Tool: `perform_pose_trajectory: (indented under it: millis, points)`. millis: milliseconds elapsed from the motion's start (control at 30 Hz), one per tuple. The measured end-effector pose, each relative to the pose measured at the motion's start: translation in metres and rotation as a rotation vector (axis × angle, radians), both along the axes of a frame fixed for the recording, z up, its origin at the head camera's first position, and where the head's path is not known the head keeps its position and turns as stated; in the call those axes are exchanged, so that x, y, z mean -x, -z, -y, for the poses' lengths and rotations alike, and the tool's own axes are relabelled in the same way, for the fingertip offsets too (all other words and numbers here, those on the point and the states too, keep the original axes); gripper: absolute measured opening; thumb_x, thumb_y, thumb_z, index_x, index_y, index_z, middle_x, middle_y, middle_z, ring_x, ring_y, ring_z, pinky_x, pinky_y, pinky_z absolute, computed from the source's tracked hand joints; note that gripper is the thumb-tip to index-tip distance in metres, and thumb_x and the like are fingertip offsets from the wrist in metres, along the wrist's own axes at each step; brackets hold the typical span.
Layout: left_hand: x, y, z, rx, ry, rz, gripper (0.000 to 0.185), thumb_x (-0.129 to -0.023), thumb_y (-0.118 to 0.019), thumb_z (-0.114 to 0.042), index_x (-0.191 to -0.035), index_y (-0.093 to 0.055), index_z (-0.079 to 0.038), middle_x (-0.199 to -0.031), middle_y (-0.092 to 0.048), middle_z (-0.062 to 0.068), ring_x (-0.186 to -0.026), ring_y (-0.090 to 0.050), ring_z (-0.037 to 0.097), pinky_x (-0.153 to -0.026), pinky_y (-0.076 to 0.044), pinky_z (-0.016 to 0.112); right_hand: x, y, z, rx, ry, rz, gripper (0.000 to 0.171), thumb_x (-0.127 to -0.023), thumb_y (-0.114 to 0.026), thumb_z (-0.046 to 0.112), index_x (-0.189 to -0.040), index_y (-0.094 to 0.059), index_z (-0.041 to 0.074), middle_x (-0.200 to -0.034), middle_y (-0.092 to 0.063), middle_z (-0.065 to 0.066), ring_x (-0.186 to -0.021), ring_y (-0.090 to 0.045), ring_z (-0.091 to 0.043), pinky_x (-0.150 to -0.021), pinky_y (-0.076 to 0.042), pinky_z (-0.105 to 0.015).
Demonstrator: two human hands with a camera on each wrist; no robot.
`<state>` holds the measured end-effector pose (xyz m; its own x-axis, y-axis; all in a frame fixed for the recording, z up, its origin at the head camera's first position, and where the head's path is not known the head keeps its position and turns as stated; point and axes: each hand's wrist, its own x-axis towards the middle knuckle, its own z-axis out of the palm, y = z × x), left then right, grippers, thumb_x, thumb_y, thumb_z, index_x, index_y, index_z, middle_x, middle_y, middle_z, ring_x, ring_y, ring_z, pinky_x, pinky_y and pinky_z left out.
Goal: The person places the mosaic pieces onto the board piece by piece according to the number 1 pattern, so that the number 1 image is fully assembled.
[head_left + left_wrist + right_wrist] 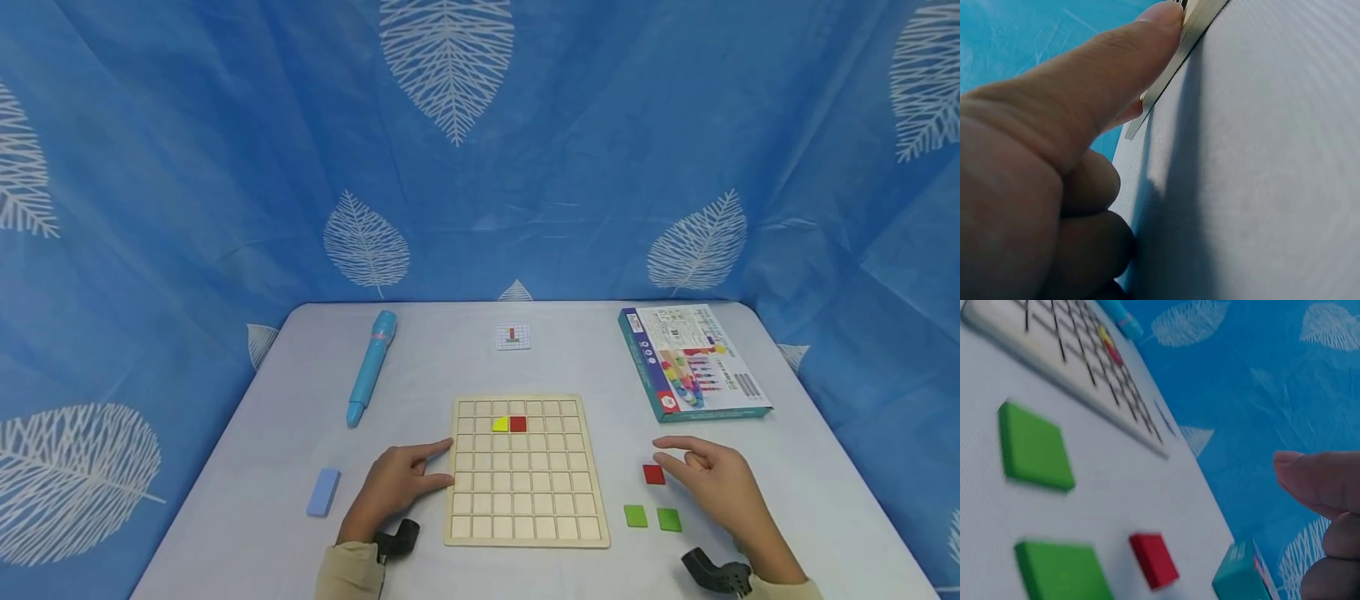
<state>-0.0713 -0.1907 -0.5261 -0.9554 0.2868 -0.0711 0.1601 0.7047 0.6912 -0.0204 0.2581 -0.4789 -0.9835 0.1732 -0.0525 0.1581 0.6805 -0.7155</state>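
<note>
White counter, blue leaf-print cloth behind. Gridded board mid-counter, yellow piece and red tile adjacent in second-farthest row. Left hand: thumb and index spread, touching board's left edge. Right hand: thumb and index apart, near loose red tile. Two green tiles nearby, box farther back.

The left grip extends from the near left, index finger and thumb stretched right and parted, other fingers curled. The right grip points left, thumb and index tips apart, other fingers folded.
</note>
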Motion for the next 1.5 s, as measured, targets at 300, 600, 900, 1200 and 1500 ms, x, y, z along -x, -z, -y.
perform_pose_trajectory:
  millis: [300,600,900,1200,1500]
  points:
    - [0.000,-0.002,0.000,0.000,-0.010,0.007,0.062,-0.081,-0.083,-0.050,-0.137,-0.068,-0.027,-0.054,-0.041,-0.010,-0.048,-0.030,0.005,-0.048,-0.030,0.024,-0.008,0.017,-0.018,-0.098,-0.037,0.150,0.039,-0.094,-0.075,0.032,-0.125,-0.074,0.009,-0.056,-0.045,-0.002,-0.062,-0.046,-0.019,-0.058,-0.038,-0.028]
    - [-0.001,-0.002,0.000,-0.009,0.000,0.002,0.061,-0.081,-0.083,-0.048,-0.136,-0.069,-0.026,-0.053,-0.039,-0.010,-0.048,-0.028,0.005,-0.047,-0.028,0.023,-0.009,0.029,-0.020,-0.116,-0.081,0.207,0.045,-0.091,-0.079,0.029,-0.129,-0.072,0.006,-0.055,-0.041,-0.002,-0.053,-0.040,-0.019,-0.051,-0.032,-0.027]
    - [-0.001,-0.002,-0.001,-0.008,-0.007,0.009,0.062,-0.080,-0.084,-0.049,-0.136,-0.069,-0.027,-0.054,-0.038,-0.010,-0.049,-0.028,0.005,-0.048,-0.028,0.023,-0.006,0.034,-0.020,-0.118,-0.072,0.231,0.051,-0.088,-0.081,0.031,-0.129,-0.071,0.004,-0.056,-0.043,-0.003,-0.061,-0.040,-0.021,-0.054,-0.032,-0.030]
    - [-0.001,0.000,0.000,-0.012,0.001,0.016,0.062,-0.081,-0.083,-0.050,-0.137,-0.068,-0.027,-0.054,-0.039,-0.010,-0.048,-0.029,0.005,-0.048,-0.029,0.023,-0.006,0.036,-0.019,-0.110,-0.054,0.229,0.048,-0.088,-0.081,0.032,-0.126,-0.073,0.004,-0.056,-0.040,-0.002,-0.060,-0.040,-0.021,-0.054,-0.031,-0.030]
    - [-0.001,-0.003,0.000,-0.012,0.001,0.019,0.062,-0.082,-0.082,-0.050,-0.138,-0.067,-0.027,-0.054,-0.039,-0.009,-0.048,-0.030,0.007,-0.048,-0.029,0.024,-0.008,0.031,-0.016,-0.138,-0.061,0.185,0.044,-0.087,-0.082,0.032,-0.122,-0.075,0.005,-0.056,-0.040,-0.001,-0.057,-0.039,-0.018,-0.053,-0.031,-0.029]
